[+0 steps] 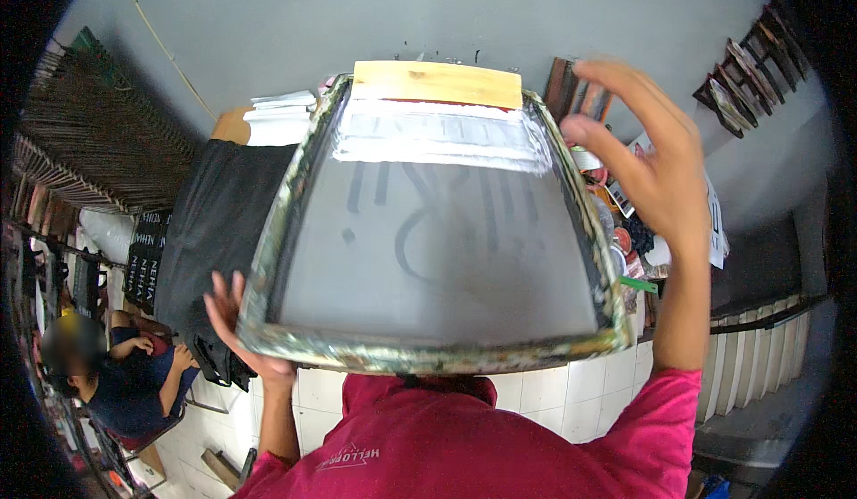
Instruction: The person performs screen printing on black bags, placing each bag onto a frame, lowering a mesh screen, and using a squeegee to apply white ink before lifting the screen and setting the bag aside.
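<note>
A screen printing frame [437, 356] with a paint-stained rim is tilted up in front of me. Its grey mesh [446, 249] bears faint darker shapes. White ink [437, 137] is spread in a band across the far part of the mesh. Along that band lies a squeegee with a pale wooden handle [437, 82]. My left hand [245, 334] is at the near left corner, partly hidden behind the rim and holding it, its fingers spread outside. Off the right rim, my right hand [656, 155] is raised in the air, fingers apart and slightly blurred, with nothing in it.
Dark cloth [228, 222] and stacked white sheets [278, 120] lie to the left. Tubs and small items [625, 236] crowd the right side, with a green-handled tool [639, 285]. A seated person [138, 383] is at lower left. Racks [754, 70] hang on the grey wall.
</note>
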Motion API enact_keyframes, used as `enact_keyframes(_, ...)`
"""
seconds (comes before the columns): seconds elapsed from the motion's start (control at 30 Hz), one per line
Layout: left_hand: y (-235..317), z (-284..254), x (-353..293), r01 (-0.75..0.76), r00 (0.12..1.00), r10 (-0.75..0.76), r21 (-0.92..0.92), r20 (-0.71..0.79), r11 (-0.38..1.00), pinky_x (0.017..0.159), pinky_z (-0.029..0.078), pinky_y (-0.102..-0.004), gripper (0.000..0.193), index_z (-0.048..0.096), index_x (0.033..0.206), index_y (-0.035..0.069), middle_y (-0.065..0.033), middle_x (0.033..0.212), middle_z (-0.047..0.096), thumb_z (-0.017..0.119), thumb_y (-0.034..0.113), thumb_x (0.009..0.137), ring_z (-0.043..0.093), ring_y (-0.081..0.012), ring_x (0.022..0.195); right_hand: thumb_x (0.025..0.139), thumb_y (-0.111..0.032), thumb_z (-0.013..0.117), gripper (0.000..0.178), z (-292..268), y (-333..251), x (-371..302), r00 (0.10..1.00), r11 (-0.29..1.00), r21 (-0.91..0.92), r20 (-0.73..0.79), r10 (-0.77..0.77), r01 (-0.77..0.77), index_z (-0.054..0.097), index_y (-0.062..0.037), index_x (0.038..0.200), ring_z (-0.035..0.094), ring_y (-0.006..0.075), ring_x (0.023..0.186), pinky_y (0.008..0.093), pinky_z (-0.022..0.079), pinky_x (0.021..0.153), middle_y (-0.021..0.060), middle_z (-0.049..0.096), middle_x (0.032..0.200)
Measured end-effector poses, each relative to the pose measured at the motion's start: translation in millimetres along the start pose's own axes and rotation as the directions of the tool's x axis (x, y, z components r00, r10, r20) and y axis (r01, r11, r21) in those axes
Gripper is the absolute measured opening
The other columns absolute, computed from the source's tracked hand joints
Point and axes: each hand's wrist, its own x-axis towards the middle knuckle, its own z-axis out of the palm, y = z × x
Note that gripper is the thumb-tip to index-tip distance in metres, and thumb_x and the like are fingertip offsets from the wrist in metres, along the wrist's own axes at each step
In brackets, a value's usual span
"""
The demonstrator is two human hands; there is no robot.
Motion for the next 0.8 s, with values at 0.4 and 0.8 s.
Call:
enact_keyframes(0.4, 17, 97, 171, -0.081, 0.992, 0.085, -0.052, 0.096, 0.995, 0.12, 0.03, -0.0443, 0.074, 0.03, 0.154, 0.001, -0.0248, 0.156, 0.038, 0.068, 0.034, 0.1, 0.037, -0.0326, 0.146, 0.101, -0.033, 0.063, 0.038, -49, -39, 35, 0.975, 0.999, 0.0, -0.216, 0.048, -0.049, 0.072, 0.0018, 0.115, 0.068, 0.0214, 0.085, 0.0309, 0.052, 0.082, 0.0169, 0.075, 0.1)
enact_keyframes(0.8, -144, -30, 83, 0.478, 0.775, -0.577, 0.359, 0.257, 0.802, 0.074, 0.05, -0.0294, 0.013, 0.071, 0.092, 0.001, -0.0023, 0.083, 0.068, 0.068, 0.011, 0.085, 0.062, -0.0133, 0.078, 0.099, -0.061, 0.059, 0.063, -45, -4, 133, 0.933, 0.957, -0.211, -0.34, 0.119, -0.199, 0.066, -0.0006, 0.083, 0.05, 0.0117, 0.07, 0.0302, 0.042, 0.066, 0.0004, 0.054, 0.071)
